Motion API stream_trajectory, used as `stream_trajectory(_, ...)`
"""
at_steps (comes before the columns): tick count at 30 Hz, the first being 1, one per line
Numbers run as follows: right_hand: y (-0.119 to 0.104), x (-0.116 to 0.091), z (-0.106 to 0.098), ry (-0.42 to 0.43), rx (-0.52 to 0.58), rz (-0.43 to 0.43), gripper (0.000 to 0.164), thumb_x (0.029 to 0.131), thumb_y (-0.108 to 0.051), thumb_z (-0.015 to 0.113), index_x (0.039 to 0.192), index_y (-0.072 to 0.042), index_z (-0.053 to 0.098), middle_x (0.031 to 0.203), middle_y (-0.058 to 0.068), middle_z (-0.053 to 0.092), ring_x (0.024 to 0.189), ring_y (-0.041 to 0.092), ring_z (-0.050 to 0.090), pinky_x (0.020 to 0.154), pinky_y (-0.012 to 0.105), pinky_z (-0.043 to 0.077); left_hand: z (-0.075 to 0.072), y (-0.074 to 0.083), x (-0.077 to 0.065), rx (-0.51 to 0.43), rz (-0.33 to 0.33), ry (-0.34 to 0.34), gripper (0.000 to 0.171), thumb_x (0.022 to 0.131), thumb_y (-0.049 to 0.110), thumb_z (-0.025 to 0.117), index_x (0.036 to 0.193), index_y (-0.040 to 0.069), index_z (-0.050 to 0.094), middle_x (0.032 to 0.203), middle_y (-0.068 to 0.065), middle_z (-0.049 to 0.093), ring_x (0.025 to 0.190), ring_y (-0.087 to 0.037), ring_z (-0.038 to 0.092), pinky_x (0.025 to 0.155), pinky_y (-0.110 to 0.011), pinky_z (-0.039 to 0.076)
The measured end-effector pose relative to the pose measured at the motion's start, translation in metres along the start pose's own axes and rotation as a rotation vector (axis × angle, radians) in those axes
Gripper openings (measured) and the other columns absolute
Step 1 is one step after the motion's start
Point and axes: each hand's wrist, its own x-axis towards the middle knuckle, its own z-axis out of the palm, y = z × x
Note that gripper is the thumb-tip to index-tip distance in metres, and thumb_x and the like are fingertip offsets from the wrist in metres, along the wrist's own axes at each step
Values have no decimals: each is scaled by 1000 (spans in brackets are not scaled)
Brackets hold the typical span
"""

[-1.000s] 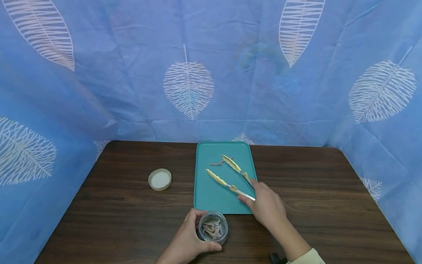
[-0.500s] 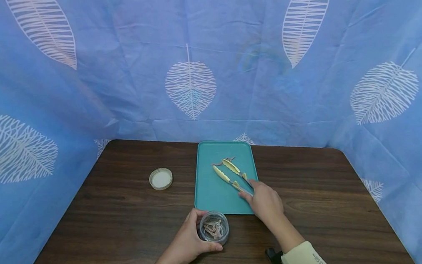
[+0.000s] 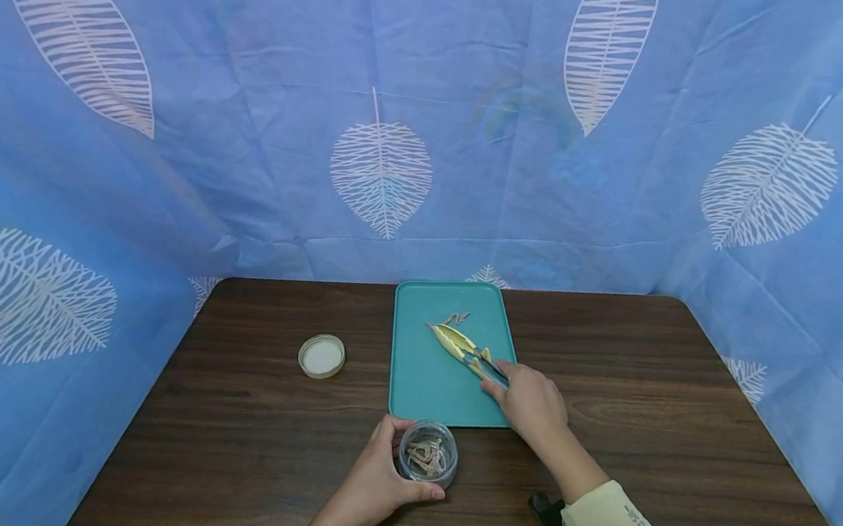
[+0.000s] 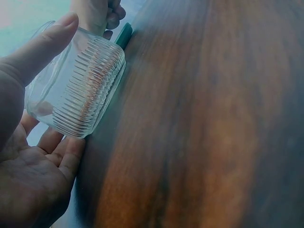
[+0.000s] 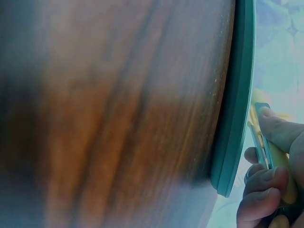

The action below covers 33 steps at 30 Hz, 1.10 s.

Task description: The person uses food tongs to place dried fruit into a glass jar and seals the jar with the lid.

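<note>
My left hand (image 3: 376,480) holds a ribbed clear glass jar (image 4: 90,85) by its sides, thumb and fingers curved round it. Thin brownish strips (image 3: 427,456) lie inside the jar. My right hand (image 3: 533,403) grips a pair of tongs (image 3: 467,351) with pale yellow tips and metal arms. The tips are nearly together over the teal tray (image 3: 421,397), at one of the thin pinkish-brown strips (image 3: 459,318) there. A strip end shows just past the tips; how firmly they pinch it I cannot tell. The right wrist view shows thumb and fingers wrapped round the tongs' handle (image 5: 275,161).
A round lid (image 3: 321,356) with a white inside lies on the dark wooden table (image 3: 257,444), left of the tray. By the right sleeve is a small black object (image 3: 547,509). Blue leaf-patterned cloth (image 3: 290,141) hangs behind and at both sides.
The tongs, wide apart a second ago, have come nearly together on a strip on the tray. The left hand and jar have stayed about where they were.
</note>
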Motion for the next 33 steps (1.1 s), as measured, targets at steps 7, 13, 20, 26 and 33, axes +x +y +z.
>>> stream_trajectory(7,2,2,1,9,-8,-9,57,102,-43,76,148,-11,68,142,22,72,117,43,73,89,57,60,0,0,1,0,2,-5,89,75,36,102,143,12,50,141,-12,57,130,-28,58,104,-46,50)
stream_trajectory(13,3,2,1,6,4,5,56,102,-44,76,148,-12,68,144,21,71,119,43,73,88,57,60,0,0,1,-6,-2,-9,90,75,36,102,144,12,49,142,-12,57,131,-29,58,105,-49,49)
stream_trajectory(20,4,-1,-2,-1,14,26,56,103,-45,74,150,-15,66,148,20,69,123,43,72,92,58,59,0,1,0,-12,-10,-12,91,76,35,102,145,11,49,142,-13,56,131,-30,58,105,-51,49)
stream_trajectory(26,4,-5,-4,15,13,2,54,102,-44,76,147,-14,69,140,19,73,113,41,75,85,55,60,0,2,0,-9,-13,-7,92,75,35,102,145,10,48,141,-13,57,131,-30,59,106,-51,49)
stream_trajectory(33,5,-14,-7,29,7,-9,55,102,-43,76,148,-14,68,139,19,74,115,40,75,90,55,60,0,2,0,0,-11,-7,92,76,36,102,146,10,48,141,-12,57,130,-28,59,105,-49,49)
